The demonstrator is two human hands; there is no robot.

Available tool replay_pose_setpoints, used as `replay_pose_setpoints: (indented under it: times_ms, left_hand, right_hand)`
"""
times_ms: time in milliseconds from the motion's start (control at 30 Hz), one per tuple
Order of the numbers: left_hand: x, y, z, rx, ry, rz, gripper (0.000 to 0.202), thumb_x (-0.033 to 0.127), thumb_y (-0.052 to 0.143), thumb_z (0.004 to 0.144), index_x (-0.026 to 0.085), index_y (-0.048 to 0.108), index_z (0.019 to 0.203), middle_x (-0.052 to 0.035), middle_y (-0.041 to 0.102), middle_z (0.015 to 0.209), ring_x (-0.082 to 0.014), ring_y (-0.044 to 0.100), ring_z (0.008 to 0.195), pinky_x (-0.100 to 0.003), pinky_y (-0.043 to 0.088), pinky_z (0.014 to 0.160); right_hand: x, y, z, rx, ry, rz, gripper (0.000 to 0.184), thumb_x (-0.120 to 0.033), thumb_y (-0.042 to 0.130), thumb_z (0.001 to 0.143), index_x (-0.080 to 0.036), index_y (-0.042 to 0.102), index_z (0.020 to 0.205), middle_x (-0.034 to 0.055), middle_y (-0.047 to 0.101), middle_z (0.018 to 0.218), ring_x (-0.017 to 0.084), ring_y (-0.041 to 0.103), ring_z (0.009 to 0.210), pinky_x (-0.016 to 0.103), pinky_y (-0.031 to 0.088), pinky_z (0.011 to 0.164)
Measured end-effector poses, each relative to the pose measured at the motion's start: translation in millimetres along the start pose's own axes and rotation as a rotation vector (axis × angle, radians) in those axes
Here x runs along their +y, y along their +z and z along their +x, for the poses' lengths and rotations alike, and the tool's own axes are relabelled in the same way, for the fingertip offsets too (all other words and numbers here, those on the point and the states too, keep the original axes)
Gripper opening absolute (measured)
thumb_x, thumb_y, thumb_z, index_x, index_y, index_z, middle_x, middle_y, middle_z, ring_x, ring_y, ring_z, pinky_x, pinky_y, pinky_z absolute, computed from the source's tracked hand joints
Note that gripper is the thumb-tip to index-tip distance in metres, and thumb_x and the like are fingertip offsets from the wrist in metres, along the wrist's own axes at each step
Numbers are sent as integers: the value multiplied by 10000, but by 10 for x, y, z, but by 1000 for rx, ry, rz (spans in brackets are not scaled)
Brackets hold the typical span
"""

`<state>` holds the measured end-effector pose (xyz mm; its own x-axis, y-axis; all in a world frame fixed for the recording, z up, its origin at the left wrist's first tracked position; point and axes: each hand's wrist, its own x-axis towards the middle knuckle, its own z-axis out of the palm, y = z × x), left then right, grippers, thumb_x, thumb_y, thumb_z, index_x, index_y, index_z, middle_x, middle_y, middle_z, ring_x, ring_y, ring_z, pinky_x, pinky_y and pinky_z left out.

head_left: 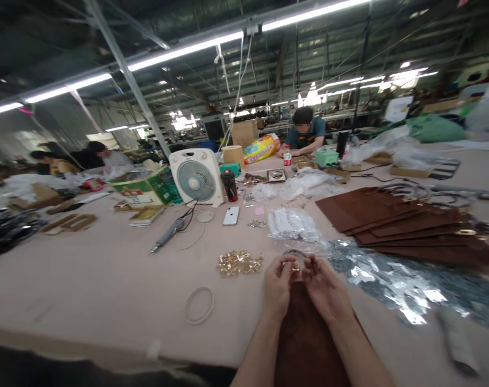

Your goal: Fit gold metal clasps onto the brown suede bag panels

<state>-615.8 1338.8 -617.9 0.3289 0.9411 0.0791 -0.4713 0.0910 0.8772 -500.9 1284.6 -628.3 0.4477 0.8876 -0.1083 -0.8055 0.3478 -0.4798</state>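
My left hand (279, 285) is closed in a pinch on a small gold-coloured metal fitting (294, 270). Beside it, my right hand (325, 290) has its fingers curled at the top end of a brown leather panel (309, 344); what those fingertips grip is too small to make out. The panel lies between my forearms and runs down toward me. Just beyond my fingertips shows a dark curved strip (295, 252). To the left sits a pile of gold-coloured fittings (239, 263). Flat silvery metal plates (389, 279) are spread to the right.
Brown leather panels (409, 220) are stacked at right. A white ring (200, 305), a grey electric screwdriver (167, 235), a phone (230, 215), a box fan (196, 177) and a clear plastic bag (295, 224) lie or stand around. Across the table a person (307, 131) leans over.
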Motion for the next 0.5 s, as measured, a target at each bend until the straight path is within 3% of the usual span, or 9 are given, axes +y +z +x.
replay_pose_setpoints:
  times_ms: [167, 267, 400, 500]
  left_hand:
    - [397, -464, 138, 191, 158, 322, 398, 522, 738, 866, 166, 747, 1043, -72, 704, 917, -171, 688, 806, -298, 619, 778]
    - [603, -638, 64, 217, 169, 448, 392, 515, 719, 874, 166, 749, 1049, -81, 718, 964, -180, 701, 815, -293, 618, 750]
    - [608, -783, -195, 204, 168, 489, 361, 495, 711, 885, 185, 759, 1063, -95, 716, 1137, -211, 688, 989, -303, 628, 823]
    - [574, -970, -409, 262, 159, 530, 348, 473, 679, 907, 195, 748, 1105, -95, 718, 1166, -213, 681, 995, -311, 616, 828]
  right_hand:
    - [-7, -2, 17, -2, -16, 32, 269, -304, 911, 740, -195, 759, 935, 19, 681, 1004, 104, 585, 821, 192, 563, 628]
    - [-39, 60, -33, -13, -5, 89, 259, -282, 916, 740, -196, 744, 914, 6, 657, 983, 81, 530, 771, 168, 536, 595]
    - [-80, 136, -84, -30, -31, 128, 261, -288, 926, 736, -205, 716, 867, -10, 635, 988, 72, 481, 755, 152, 508, 587]
    - [-93, 135, -125, -37, -45, 121, 287, -297, 935, 731, -205, 703, 874, -19, 614, 981, 60, 462, 746, 137, 493, 594]
